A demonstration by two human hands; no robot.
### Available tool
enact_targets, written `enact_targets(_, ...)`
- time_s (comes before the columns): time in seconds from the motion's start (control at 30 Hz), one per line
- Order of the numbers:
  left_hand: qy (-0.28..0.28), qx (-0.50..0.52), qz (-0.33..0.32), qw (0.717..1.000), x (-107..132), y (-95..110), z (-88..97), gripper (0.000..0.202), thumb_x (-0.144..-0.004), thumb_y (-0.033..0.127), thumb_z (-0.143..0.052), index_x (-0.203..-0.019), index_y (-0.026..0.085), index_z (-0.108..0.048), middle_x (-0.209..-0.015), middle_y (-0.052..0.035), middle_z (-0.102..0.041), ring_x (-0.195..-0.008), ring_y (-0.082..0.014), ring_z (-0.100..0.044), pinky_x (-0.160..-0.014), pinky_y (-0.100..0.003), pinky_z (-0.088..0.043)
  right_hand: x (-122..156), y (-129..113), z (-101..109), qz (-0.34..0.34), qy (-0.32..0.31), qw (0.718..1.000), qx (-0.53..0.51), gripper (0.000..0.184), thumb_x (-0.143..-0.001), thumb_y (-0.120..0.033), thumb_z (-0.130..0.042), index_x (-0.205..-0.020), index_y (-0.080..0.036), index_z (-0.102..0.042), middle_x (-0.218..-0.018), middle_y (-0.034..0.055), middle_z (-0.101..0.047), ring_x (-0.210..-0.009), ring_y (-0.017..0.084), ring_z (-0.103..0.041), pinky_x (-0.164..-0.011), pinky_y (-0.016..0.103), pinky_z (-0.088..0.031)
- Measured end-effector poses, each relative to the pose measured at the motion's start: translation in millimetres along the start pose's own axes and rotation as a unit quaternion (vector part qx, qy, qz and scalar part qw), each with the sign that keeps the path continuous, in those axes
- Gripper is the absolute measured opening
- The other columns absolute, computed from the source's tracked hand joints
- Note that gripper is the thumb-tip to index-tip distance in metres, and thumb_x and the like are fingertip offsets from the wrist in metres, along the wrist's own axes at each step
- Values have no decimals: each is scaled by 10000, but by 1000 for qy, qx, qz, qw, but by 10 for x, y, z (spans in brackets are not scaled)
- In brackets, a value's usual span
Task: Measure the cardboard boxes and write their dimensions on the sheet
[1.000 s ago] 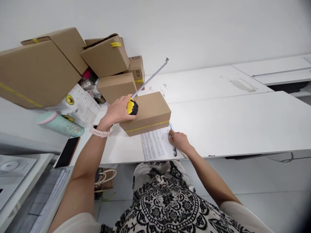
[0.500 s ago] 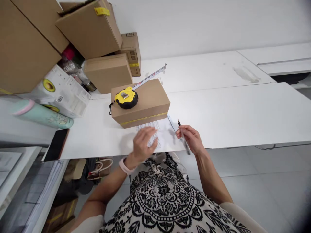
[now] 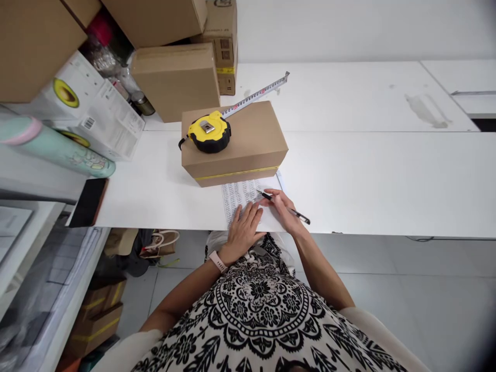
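My left hand [image 3: 245,227] lies flat with its fingers stretched out on the lower part of a printed sheet of paper [image 3: 235,195]. Between the fingers of my right hand [image 3: 282,206] is a black pen [image 3: 300,216], its tip over the sheet near the printed columns. A brown cardboard box [image 3: 244,142] covers the sheet's far part. On top of that box rests a yellow and black tape measure [image 3: 210,133], its blade [image 3: 258,95] drawn out past the box's far edge.
Several cardboard boxes [image 3: 176,82] stand at the back left of the white table [image 3: 368,181]. A mint bottle [image 3: 65,150], a white carton with avocado pictures [image 3: 112,124] and a dark phone [image 3: 88,202] are at the left.
My left hand has come down flat onto the paper. My right hand has moved left with the pen, bringing its tip over the sheet. The view has shifted.
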State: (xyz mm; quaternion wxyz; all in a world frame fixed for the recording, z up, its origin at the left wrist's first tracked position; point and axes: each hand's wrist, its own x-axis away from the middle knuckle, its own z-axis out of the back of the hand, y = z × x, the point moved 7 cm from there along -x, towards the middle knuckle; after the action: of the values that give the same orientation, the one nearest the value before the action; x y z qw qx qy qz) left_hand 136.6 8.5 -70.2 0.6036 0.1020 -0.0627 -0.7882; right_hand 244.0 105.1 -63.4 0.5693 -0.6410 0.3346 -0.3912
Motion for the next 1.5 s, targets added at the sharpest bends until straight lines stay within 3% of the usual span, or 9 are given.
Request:
enact_targets(0.07, -2, -6, 0, 1000, 0, 7, -10, 711, -991, 511, -533, -1547, 86, -410, -1631, -205, -347, -1542, -343, -269, -1264, -574, -189, -71, 7, -52, 1, -13, 1000, 22, 465, -856, -625, -652, -1156, -269, -640, -994, 53, -728, -950, 231, -680, -844, 395, -552)
enact_targets(0.13, -4, -10, -4, 1000, 2, 12, -21, 739, -982, 516, -545, -1550, 66, -401, -1638, -211, -327, -1547, -343, -251, -1272, -567, -172, -118, 3, -36, 10, 12, 997, 71, 355, -845, -593, -680, -967, -260, -665, -913, 35, -704, -875, 218, -654, -803, 378, -539)
enact_targets(0.2, -7, -15, -5, 1000, 4, 11, -32, 755, -979, 518, -549, -1555, 55, -391, -1645, -210, -309, -1553, -342, -233, -1276, -566, -159, -141, -8, 2, 23, 52, 992, 115, 356, -892, -600, -616, -821, -251, -611, -787, 12, -641, -766, 194, -601, -739, 355, -519)
enact_targets(0.27, -8, -24, -7, 1000, 6, 10, -42, 761, -984, 526, -537, -1558, 51, -385, -1649, -204, -299, -1556, -340, -227, -1277, -566, -158, -149, -15, 17, 40, 71, 989, 127, 348, -926, -590, -570, -841, -252, -584, -774, 5, -616, -742, 184, -574, -709, 337, -502)
enact_targets(0.4, -4, -50, -11, 999, 5, 11, -48, 757, -992, 551, -508, -1556, 59, -394, -1646, -198, -309, -1552, -338, -243, -1270, -559, -187, -167, 12, 17, 57, 59, 991, 104, 296, -891, -517, -670, -1006, -251, -605, -924, 23, -677, -812, 174, -605, -745, 327, -501)
enact_targets(0.5, 1, -71, -17, 997, 5, 15, -50, 748, -998, 560, -491, -1554, 66, -403, -1637, -188, -339, -1544, -331, -267, -1260, -551, -228, -191, 15, 37, 66, 66, 990, 106, 275, -875, -479, -697, -938, -234, -589, -820, 2, -640, -719, 150, -570, -675, 305, -470)
enact_targets(0.63, 16, -95, -20, 995, 10, 20, -43, 717, -1017, 570, -435, -1538, 77, -434, -1624, -171, -375, -1534, -324, -299, -1251, -543, -250, -238, -47, 29, 81, 87, 983, 143, 255, -894, -417, -638, -786, -240, -489, -614, -56, -474, -558, 117, -432, -537, 268, -359)
enact_targets(0.77, 23, -99, -23, 995, 16, 27, -43, 683, -1038, 547, -392, -1530, 77, -448, -1621, -166, -382, -1525, -325, -318, -1248, -542, -251, -270, -99, -26, 90, 80, 976, 181, 256, -879, -358, -608, -737, -252, -423, -550, -77, -393, -506, 110, -376, -495, 259, -300)
enact_targets(1.5, 40, -92, -25, 995, 41, 27, -68, 698, -1040, 539, -394, -1551, 64, -410, -1628, -180, -362, -1537, -328, -290, -1263, -548, -212, -265, -59, -59, 99, 67, 964, 236, 224, -892, -327, -566, -743, -257, -415, -551, -76, -419, -480, 114, -413, -493, 262, -316)
